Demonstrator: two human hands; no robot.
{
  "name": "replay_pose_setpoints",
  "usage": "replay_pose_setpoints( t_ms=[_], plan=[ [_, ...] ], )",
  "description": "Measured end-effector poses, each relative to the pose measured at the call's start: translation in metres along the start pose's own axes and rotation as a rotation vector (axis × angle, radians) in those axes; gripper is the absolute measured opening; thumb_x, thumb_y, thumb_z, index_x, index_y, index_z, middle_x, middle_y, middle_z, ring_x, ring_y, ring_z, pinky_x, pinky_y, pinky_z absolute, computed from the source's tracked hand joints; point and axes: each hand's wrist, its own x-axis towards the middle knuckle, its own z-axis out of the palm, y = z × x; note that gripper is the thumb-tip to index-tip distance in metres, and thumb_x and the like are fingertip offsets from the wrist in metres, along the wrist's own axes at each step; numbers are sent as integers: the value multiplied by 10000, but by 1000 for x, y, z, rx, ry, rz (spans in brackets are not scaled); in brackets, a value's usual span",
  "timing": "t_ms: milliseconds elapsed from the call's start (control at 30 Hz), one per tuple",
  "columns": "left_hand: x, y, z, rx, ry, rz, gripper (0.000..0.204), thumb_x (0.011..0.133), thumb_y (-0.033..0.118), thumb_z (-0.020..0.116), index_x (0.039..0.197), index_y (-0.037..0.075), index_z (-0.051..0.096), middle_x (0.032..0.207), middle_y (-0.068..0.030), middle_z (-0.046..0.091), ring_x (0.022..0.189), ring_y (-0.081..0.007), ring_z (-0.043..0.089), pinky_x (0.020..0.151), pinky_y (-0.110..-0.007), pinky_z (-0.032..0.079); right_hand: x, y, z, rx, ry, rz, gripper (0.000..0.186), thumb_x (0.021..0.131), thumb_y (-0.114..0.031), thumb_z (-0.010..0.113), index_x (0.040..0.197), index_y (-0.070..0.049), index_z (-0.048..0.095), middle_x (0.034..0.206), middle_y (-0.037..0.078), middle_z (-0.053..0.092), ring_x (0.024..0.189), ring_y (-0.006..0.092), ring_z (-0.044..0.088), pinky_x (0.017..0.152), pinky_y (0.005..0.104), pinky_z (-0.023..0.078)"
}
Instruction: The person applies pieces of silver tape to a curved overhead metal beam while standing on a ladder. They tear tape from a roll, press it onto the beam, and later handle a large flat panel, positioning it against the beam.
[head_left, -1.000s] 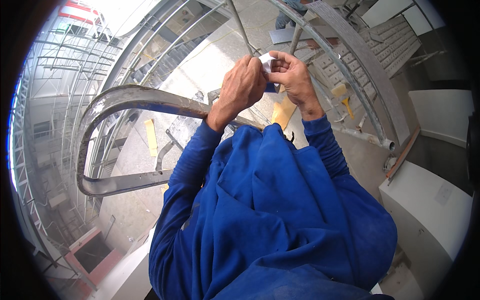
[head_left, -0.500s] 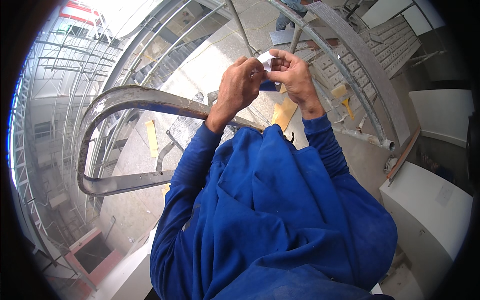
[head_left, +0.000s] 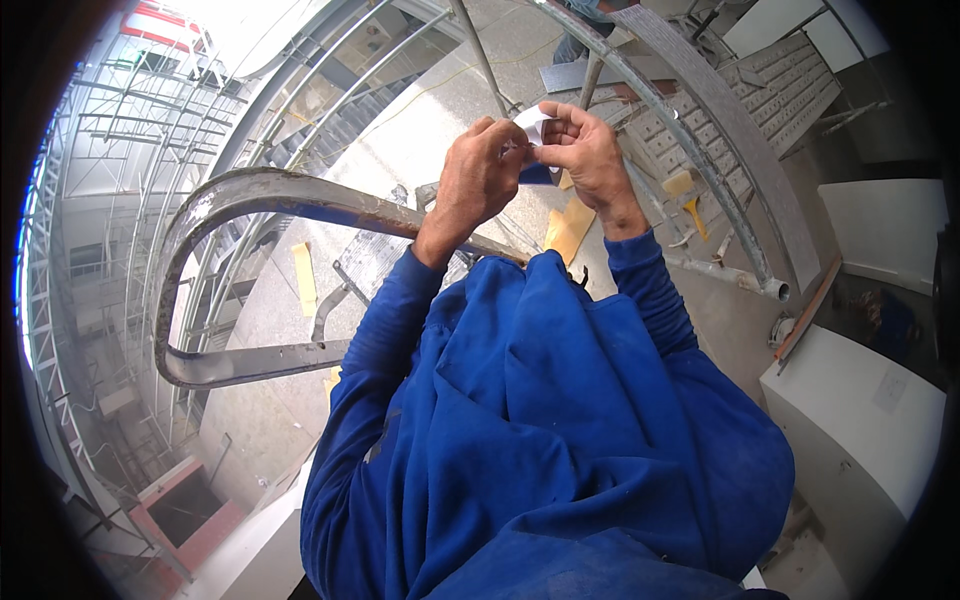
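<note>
In front of my chest, both hands meet at a small white curled strip (head_left: 533, 122), which looks like paper or tape; its exact kind does not show. My left hand (head_left: 478, 165) is closed, its fingertips pinching the strip's near end, with the fingers partly hiding the grip. My right hand (head_left: 590, 160) holds the strip's other side between thumb and curved fingers. A dark blue patch (head_left: 537, 174) shows just below the fingertips. The worn metal rail loop (head_left: 300, 203) passes under my left wrist.
Scaffold tubes (head_left: 690, 135) curve past on the right, beside perforated planks (head_left: 770, 95). Yellow pieces (head_left: 570, 228) and a yellow-handled scraper-like tool (head_left: 696, 215) lie below. White panels (head_left: 860, 400) stand at lower right. Another person's legs (head_left: 572, 48) show at the top.
My hands and the white strip have hardly moved. At the far right edge, a dark blue shape has come into view behind the white panels.
</note>
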Motion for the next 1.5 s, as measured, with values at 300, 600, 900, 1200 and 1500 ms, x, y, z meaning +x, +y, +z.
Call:
replay_pose_setpoints(
  t_ms=[300,600,900,1200,1500],
  plan=[
    [-7,1,11,-48,97,21,143,881,75,764,993,7,707,943,-191,701,798,-333,725,706,-396,575,-2,5,-4,68,-4,26,668,796,62,763,1403,154,500,1126,168,712,1031,200,717,893,288,609],
    [-9,3,12,-17,93,29,122,881,74,753,981,12,722,924,-196,705,790,-337,728,682,-402,575,-4,3,-4,54,17,30,650,792,86,759,1393,140,518,1117,159,717,1006,192,719,891,284,605],
    [-10,1,11,-26,90,29,120,875,66,755,972,8,713,899,-187,698,770,-325,720,667,-402,562,-4,6,-5,48,16,26,657,784,88,762,1392,142,520,1123,162,719,1016,189,718,883,278,603],
    [-14,-6,13,-41,112,37,145,860,67,783,951,3,691,898,-184,688,742,-305,704,650,-392,549,-4,8,-1,37,17,48,664,779,82,763,1395,139,521,1131,166,717,1027,197,713,912,289,591],
    [-15,-8,14,-50,182,47,168,885,39,748,1052,35,737,942,-167,707,768,-295,735,665,-390,576,-2,6,0,51,3,69,640,811,99,760,1406,101,524,1179,165,698,1078,209,705,954,311,598]
  ],
)
